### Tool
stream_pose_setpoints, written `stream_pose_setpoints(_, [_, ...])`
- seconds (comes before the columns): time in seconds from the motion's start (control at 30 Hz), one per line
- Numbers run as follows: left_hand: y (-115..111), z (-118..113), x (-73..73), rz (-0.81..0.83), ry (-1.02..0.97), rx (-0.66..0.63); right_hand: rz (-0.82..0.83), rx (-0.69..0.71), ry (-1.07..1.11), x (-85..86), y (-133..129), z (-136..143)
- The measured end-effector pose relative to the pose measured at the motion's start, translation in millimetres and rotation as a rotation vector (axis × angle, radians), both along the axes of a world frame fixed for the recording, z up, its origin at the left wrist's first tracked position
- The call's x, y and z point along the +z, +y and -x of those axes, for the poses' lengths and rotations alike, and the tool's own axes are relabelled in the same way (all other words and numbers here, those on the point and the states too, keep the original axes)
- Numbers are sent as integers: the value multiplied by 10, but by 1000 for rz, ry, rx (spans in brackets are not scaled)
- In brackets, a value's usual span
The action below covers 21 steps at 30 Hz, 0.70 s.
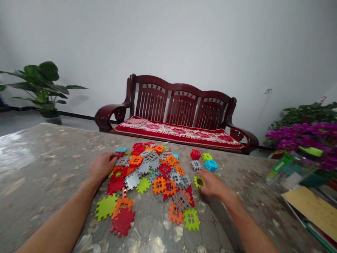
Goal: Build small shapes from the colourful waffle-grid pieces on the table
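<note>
Apparently assembled: red block [195, 154], grey block [196, 165], lime block [207, 157], blue block [211, 165]. Remaining: loose tiles [144, 168], heaped mid-tabletop [65, 158]. Right hand [212, 183]: grip closed on lime window tile [198, 181], just beside heap. Left hand [102, 165]: at heap's left edge; cannot tell whether holding.

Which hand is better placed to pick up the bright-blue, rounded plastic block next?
The right hand, most likely: it is close to the blue block, though its fingers are at a lime-green, notched plastic piece. The left hand is across the multicoloured plastic pile.
</note>
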<state>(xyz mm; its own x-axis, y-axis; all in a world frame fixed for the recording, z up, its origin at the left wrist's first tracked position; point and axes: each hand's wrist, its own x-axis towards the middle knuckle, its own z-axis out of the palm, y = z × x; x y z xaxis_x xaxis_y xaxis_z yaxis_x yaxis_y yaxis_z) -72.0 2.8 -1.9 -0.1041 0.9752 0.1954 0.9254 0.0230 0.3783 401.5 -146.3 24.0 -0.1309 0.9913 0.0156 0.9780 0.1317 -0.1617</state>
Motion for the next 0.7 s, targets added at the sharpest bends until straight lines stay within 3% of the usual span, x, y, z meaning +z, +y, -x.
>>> stream_pose_setpoints(0.1, [10, 4, -3, 22, 7, -7, -112, -50, 147, 51, 112, -203])
stream_pose_setpoints(0.27, [19, 7, 8, 53, 6, -1, -275, -244, 276, 232, 537, -685])
stream_pose_setpoints(0.43, [24, 4, 6, 60, 8, 11, -276, -340, 256, 247, 920, -1018])
stream_pose_setpoints(0.7, [52, 39, -53, 39, 2, -4, -196, -339, 264, 147, 1225, -1187])
